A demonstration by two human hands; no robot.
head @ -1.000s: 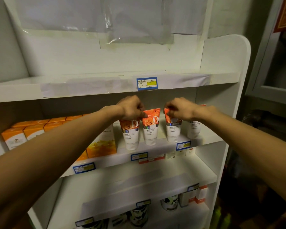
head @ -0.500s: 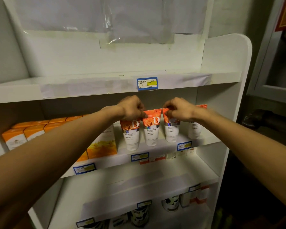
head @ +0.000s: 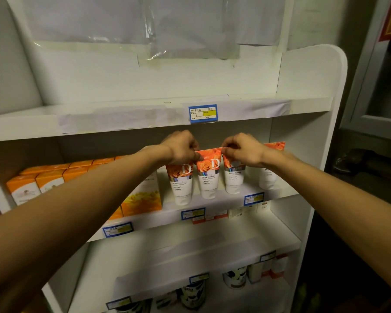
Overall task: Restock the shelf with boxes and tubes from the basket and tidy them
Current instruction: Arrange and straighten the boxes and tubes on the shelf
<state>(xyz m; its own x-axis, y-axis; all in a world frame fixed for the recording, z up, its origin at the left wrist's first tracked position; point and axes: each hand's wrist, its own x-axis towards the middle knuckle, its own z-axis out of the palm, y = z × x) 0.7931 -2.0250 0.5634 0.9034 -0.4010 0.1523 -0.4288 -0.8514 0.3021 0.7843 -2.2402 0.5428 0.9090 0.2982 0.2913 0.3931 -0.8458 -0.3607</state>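
Several orange-and-white tubes stand cap-down in a row on the middle shelf (head: 224,201). My left hand (head: 182,146) is closed on the top edge of the leftmost tube (head: 181,186). My right hand (head: 243,150) pinches the top of the third tube (head: 233,179). The second tube (head: 208,177) stands between them, its orange top showing between my hands. A fourth tube (head: 268,176) stands further right, partly behind my right wrist. Orange boxes (head: 49,180) fill the left part of the same shelf. The basket is out of view.
A larger yellow-orange box (head: 142,199) stands just left of the tubes. Blue price tags (head: 202,113) sit on the shelf edges. The lowest shelf holds cans (head: 235,279) and small boxes (head: 278,266). The unit's white side panel (head: 312,154) closes the right end.
My right hand has shifted the third tube to the left, closer to the second tube. My left hand has stayed on the leftmost tube.
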